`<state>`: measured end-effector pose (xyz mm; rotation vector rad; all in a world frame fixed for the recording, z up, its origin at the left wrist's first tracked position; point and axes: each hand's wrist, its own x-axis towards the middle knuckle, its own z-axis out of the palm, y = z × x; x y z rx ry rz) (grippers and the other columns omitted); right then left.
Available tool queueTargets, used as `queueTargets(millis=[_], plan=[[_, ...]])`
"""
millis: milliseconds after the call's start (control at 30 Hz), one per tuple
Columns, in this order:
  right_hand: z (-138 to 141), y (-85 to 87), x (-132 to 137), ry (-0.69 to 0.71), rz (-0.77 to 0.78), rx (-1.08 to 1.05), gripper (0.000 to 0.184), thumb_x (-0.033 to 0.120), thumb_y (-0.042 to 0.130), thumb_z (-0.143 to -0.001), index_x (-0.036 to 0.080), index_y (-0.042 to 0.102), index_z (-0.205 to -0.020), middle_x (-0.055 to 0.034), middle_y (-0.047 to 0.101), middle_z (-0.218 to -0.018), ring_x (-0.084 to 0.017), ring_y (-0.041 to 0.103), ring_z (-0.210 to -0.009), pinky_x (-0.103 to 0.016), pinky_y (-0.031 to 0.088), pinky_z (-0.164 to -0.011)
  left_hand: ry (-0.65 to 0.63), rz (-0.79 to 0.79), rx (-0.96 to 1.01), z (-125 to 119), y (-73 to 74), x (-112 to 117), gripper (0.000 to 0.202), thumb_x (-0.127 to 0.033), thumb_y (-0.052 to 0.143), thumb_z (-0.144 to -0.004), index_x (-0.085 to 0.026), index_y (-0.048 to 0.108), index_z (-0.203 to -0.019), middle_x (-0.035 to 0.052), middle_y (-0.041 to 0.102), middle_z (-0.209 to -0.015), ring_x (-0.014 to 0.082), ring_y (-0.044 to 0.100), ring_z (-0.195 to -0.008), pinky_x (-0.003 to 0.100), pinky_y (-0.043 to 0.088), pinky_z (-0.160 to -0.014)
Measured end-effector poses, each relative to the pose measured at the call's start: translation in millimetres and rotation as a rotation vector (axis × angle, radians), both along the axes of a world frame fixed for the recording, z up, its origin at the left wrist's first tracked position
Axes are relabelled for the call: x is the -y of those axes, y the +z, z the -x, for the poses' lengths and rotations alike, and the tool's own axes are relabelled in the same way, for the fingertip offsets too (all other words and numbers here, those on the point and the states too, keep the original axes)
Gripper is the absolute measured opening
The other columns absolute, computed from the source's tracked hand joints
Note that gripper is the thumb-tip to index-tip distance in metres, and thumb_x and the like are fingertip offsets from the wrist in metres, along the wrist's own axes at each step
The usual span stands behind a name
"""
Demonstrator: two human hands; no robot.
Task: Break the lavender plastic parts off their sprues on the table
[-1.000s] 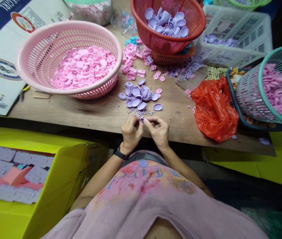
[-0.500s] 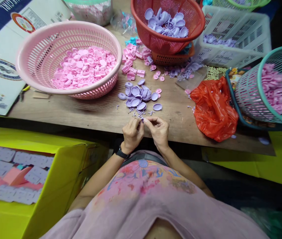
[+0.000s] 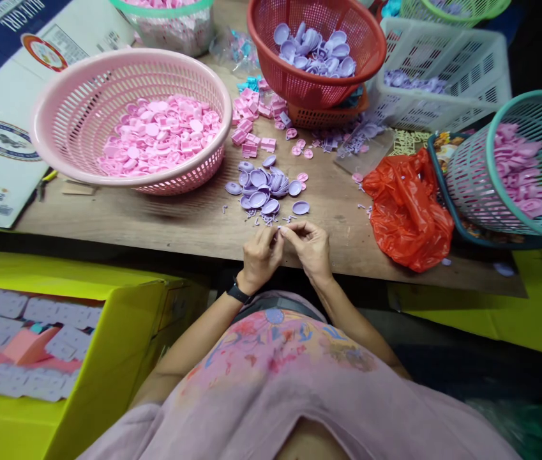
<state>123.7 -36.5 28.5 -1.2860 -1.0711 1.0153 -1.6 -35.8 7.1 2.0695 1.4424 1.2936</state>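
Note:
My left hand and my right hand meet fingertip to fingertip at the wooden table's near edge. Both pinch a tiny lilac plastic piece between thumbs and forefingers; its shape is too small to make out. A black watch sits on my left wrist. Just beyond the hands lies a small heap of lilac round caps with tiny lilac bits scattered around it.
A pink basket of pink caps stands at the left, a red basket of lilac caps at the back, a white crate and a tilted teal basket on the right. An orange bag lies nearby. A yellow box sits lower left.
The view has shifted slightly, so the hands sit a little to the right; they stay pinched together on the small piece, fingers working it.

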Motion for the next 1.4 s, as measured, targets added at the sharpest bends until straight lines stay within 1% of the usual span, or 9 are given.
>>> queueTargets(millis=[167, 300, 433, 533, 767, 933, 1100, 1267, 1400], plan=[[-46.9, 0.6, -11.9, -0.206, -0.074, 0.389, 0.016, 0.036, 0.070, -0.086, 0.020, 0.070, -0.084, -0.0021, 0.072, -0.080, -0.016, 0.065, -0.071, -0.030, 0.053, -0.074, -0.103, 0.000, -0.043, -3.7, 4.7, -11.6, 0.024, -0.036, 0.059, -0.095, -0.020, 0.063, -0.112, 0.0038, 0.066, -0.083, 0.0174, 0.062, -0.078, 0.030, 0.049, -0.079], [-95.7, -7.0, -26.5, -0.321, -0.100, 0.871, 0.010, 0.023, 0.059, -0.089, 0.020, 0.068, -0.084, -0.0067, 0.069, -0.085, -0.021, 0.061, -0.078, -0.036, 0.050, -0.082, 0.029, 0.027, -0.159, 8.5, 8.6, -34.3, 0.017, -0.032, 0.053, -0.097, -0.020, 0.065, -0.100, 0.0096, 0.067, -0.096, 0.0251, 0.059, -0.097, 0.039, 0.046, -0.090], [-114.5, -14.9, -33.5, -0.311, -0.101, 1.057, 0.014, 0.021, 0.056, -0.089, 0.019, 0.070, -0.090, -0.0105, 0.066, -0.091, -0.026, 0.058, -0.090, -0.042, 0.047, -0.088, 0.123, 0.084, -0.293, 18.2, 10.4, -51.1, 0.018, -0.029, 0.055, -0.094, -0.021, 0.068, -0.103, 0.0099, 0.065, -0.098, 0.0281, 0.056, -0.100, 0.042, 0.044, -0.090], [-99.6, -12.6, -29.5, -0.316, -0.151, 1.070, 0.015, 0.024, 0.060, -0.090, 0.020, 0.072, -0.096, -0.0121, 0.064, -0.103, -0.028, 0.057, -0.100, -0.046, 0.045, -0.096, 0.102, 0.115, -0.363, 20.3, 7.9, -56.4, 0.017, -0.025, 0.057, -0.090, -0.023, 0.072, -0.099, 0.0098, 0.065, -0.095, 0.0295, 0.056, -0.099, 0.043, 0.044, -0.086], [-44.9, -16.4, -32.9, 0.118, -0.171, 0.901, 0.019, 0.020, 0.054, -0.096, 0.020, 0.074, -0.098, -0.0083, 0.066, -0.097, -0.023, 0.062, -0.094, -0.035, 0.050, -0.088, 0.046, 0.121, -0.395, 25.7, 5.8, -48.7, 0.019, -0.019, 0.055, -0.089, -0.025, 0.073, -0.094, 0.0079, 0.068, -0.091, 0.0301, 0.058, -0.098, 0.044, 0.043, -0.086], [-38.9, -17.0, -41.1, 0.138, -0.140, 1.012, 0.020, 0.018, 0.053, -0.095, 0.020, 0.073, -0.095, -0.0104, 0.064, -0.099, -0.026, 0.059, -0.096, -0.038, 0.050, -0.088, 0.014, 0.098, -0.467, 38.8, 5.3, -32.7, 0.018, -0.019, 0.058, -0.089, -0.025, 0.071, -0.098, 0.0075, 0.068, -0.098, 0.0292, 0.058, -0.098, 0.044, 0.042, -0.085], [-43.4, -8.8, -34.5, 0.211, -0.131, 1.113, 0.019, 0.013, 0.048, -0.094, 0.018, 0.066, -0.096, -0.0128, 0.065, -0.100, -0.028, 0.058, -0.096, -0.039, 0.048, -0.088, 0.060, 0.119, -0.342, 41.1, -3.2, -29.2, 0.015, -0.021, 0.057, -0.091, -0.021, 0.066, -0.103, 0.0075, 0.070, -0.099, 0.0267, 0.060, -0.098, 0.041, 0.041, -0.086], [-50.7, -3.9, -26.9, 0.145, -0.189, 0.927, 0.020, 0.016, 0.045, -0.096, 0.020, 0.062, -0.106, -0.0106, 0.067, -0.102, -0.025, 0.062, -0.095, -0.037, 0.050, -0.088, 0.160, 0.173, -0.278, 34.8, -5.7, -34.4, 0.027, -0.038, 0.067, -0.089, -0.019, 0.064, -0.107, 0.0088, 0.068, -0.102, 0.0297, 0.059, -0.102, 0.041, 0.042, -0.087], [-54.0, 0.2, -20.4, 0.132, -0.223, 0.766, 0.020, 0.020, 0.050, -0.096, 0.021, 0.068, -0.104, -0.0076, 0.071, -0.097, -0.021, 0.068, -0.086, -0.033, 0.053, -0.081, 0.170, 0.200, -0.286, 30.7, -2.3, -37.4, 0.016, -0.035, 0.066, -0.089, -0.021, 0.067, -0.095, 0.0073, 0.066, -0.103, 0.0297, 0.058, -0.105, 0.041, 0.044, -0.089]])
